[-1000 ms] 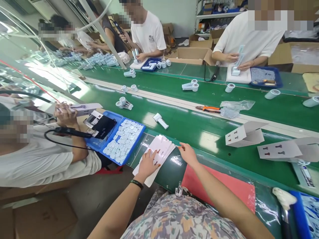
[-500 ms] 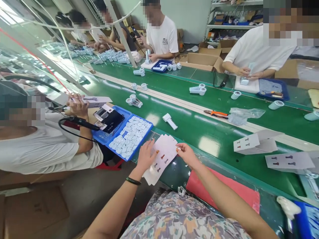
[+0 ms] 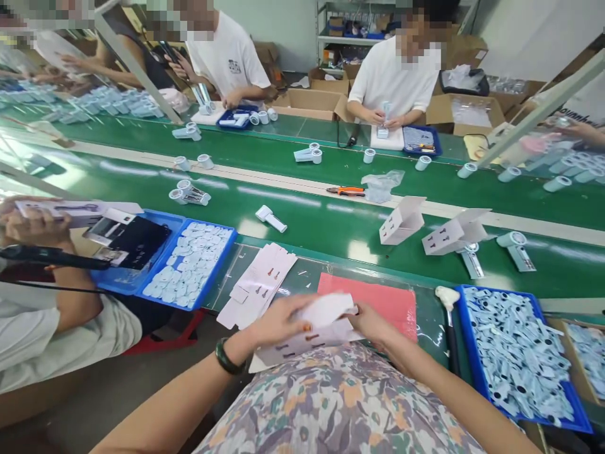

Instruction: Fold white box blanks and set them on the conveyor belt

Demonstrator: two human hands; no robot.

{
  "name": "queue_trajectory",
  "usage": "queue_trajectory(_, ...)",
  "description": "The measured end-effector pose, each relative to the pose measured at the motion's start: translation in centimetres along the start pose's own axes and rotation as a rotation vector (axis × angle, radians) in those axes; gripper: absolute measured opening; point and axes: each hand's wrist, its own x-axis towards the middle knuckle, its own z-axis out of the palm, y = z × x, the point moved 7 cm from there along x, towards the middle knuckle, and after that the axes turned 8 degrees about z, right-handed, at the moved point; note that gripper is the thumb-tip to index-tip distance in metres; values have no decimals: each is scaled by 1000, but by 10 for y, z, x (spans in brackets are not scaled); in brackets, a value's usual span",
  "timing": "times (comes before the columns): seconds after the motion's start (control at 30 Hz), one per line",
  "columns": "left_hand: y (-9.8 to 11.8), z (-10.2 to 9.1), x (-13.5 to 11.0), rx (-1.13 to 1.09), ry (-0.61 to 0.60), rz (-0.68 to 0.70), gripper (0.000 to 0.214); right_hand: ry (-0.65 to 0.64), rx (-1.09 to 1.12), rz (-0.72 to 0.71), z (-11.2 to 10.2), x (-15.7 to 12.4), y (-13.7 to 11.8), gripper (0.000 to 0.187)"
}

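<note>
A white cardboard box point(image 3: 326, 337) with small printed pictures on it is between my hands, close to my body. It is partly opened out, with a flap raised. My left hand point(image 3: 278, 321) wraps over its left side, thumb on the printed panel. My right hand point(image 3: 371, 321) pinches its right edge, with the fingertips partly hidden. Flat unfolded boxes point(image 3: 262, 277) of the same kind lie on the bench to the left of my hands. A red sheet point(image 3: 373, 293) lies on the bench just beyond my right hand.
A blue tray of pale parts point(image 3: 189, 265) lies left, beside a co-worker's arm point(image 3: 66, 271). At right are a mallet point(image 3: 451, 328) and another blue tray point(image 3: 477, 366). On the green belt stand two open boxes point(image 3: 401, 221), pale blue devices point(image 3: 271, 217) and orange-handled pliers point(image 3: 347, 190).
One box has come off the flat pile, and both hands have brought it right and toward my body, partly opened. The view has turned right, bringing the right tray into full sight.
</note>
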Motion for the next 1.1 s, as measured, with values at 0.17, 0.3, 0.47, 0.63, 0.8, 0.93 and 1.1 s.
queue_trajectory(0.17,26,49,10,-121,-174,-64,110,102,161,19,-44,-14,6,40)
queue_trajectory(0.3,27,26,37,-280,183,-74,108,264,275,-388,-68,-53,-41,53)
queue_trajectory(0.47,53,20,56,-506,330,99,108,514,-307,-1308,-40,-145,-96,35)
queue_trajectory(0.63,74,20,59,-206,433,160,104,519,-320,-1406,-36,-154,-95,37)
queue_trajectory(0.8,79,17,60,132,499,138,103,342,9,-1068,-54,-118,-88,46)
queue_trajectory(0.93,65,22,68,32,492,78,109,155,87,-896,-52,-99,-91,54)
queue_trajectory(1.1,53,34,72,-131,483,94,113,117,75,-786,-52,-88,-91,55)
